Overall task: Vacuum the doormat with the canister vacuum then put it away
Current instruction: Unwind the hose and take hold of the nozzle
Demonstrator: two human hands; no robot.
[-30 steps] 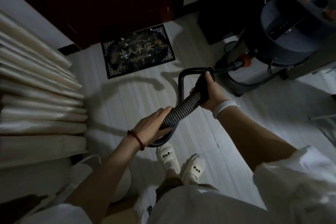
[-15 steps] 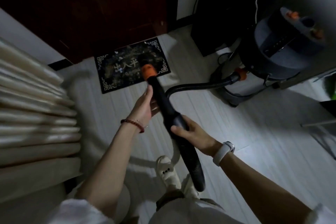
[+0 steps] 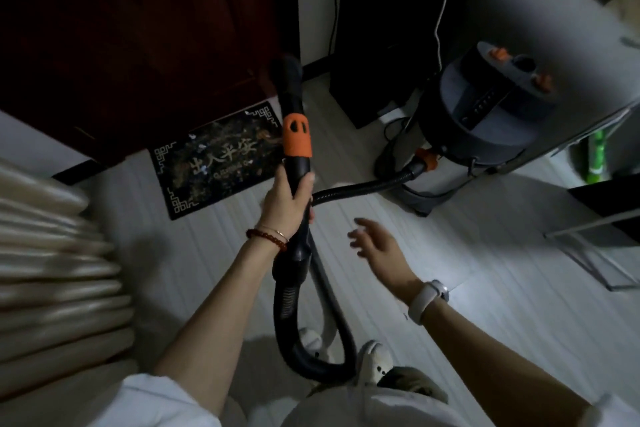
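Note:
A dark doormat [image 3: 211, 163] with pale characters lies on the light floor before a dark red door. The grey canister vacuum [image 3: 491, 114] with orange knobs stands at the right. Its black hose [image 3: 363, 188] runs left from an orange coupling, loops down by my feet and joins the black wand [image 3: 298, 135] with an orange collar. My left hand [image 3: 287, 199] is closed around the wand just below the collar, holding it upright, nozzle end above the mat's right edge. My right hand [image 3: 377, 243] hovers to the right of the wand, fingers spread, holding nothing.
Folded pale fabric or cushions [image 3: 52, 270] fill the left side. A black cabinet [image 3: 388, 28] stands behind the vacuum, with cables hanging. A metal frame [image 3: 595, 246] lies on the floor at right. My white shoes [image 3: 374, 357] are beneath the hose loop.
My right hand has let go of the wand and moved off to the right. My left hand has raised the wand more upright, its tip now pointing toward the door.

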